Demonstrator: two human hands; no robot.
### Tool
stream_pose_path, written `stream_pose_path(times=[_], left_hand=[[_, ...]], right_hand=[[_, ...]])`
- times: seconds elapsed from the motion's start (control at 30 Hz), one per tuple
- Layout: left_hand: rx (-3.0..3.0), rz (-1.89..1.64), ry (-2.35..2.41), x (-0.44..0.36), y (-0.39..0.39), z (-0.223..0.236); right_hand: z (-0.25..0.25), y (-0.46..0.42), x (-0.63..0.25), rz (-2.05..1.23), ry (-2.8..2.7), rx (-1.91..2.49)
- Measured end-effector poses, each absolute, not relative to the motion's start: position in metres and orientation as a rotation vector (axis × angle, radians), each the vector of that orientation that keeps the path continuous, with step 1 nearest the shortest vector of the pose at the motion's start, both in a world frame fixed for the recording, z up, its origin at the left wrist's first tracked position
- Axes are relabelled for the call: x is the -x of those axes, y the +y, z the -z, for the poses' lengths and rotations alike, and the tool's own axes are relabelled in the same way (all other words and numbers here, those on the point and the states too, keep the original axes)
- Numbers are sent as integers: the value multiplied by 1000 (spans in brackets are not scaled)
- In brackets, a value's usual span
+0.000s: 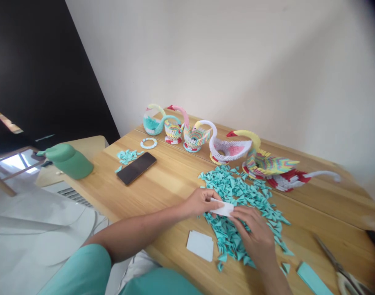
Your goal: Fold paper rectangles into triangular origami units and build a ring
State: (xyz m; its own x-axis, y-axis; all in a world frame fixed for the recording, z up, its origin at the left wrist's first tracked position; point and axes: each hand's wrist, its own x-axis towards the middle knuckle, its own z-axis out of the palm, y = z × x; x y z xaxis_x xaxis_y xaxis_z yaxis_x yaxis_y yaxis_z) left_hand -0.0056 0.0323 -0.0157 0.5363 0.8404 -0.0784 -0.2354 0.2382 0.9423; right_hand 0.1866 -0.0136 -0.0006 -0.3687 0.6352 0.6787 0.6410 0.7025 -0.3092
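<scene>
Both my hands hold one small white paper slip [223, 208] over a wide pile of folded teal paper triangles [240, 192] on the wooden table [175, 176]. My left hand [201, 202] pinches the slip's left end. My right hand [255, 234] grips its right end with curled fingers. A stack of white paper squares [200, 245] lies just in front of my hands near the table's front edge.
Several modular paper swans [229, 147] stand in a row along the back. A black phone [136, 168], a small teal pile [127, 156] and a paper ring [148, 143] lie at the left. A green bottle [69, 160] lies off the left edge. Scissors [339, 266] and a teal strip [312, 278] lie at the right.
</scene>
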Motion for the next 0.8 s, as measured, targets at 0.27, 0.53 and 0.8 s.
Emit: stream_pose_path(times=[0.27, 0.53, 0.8], left_hand=[[-1176, -777, 606, 12, 29, 4], [-1324, -826, 564, 9, 26, 8], [-1504, -838, 621, 10, 26, 6]], right_hand=[[-2, -19, -186, -57, -2007, 1055], [-3, -21, -186, -44, -1899, 1111], [-5, -23, -184, -55, -1860, 1145]])
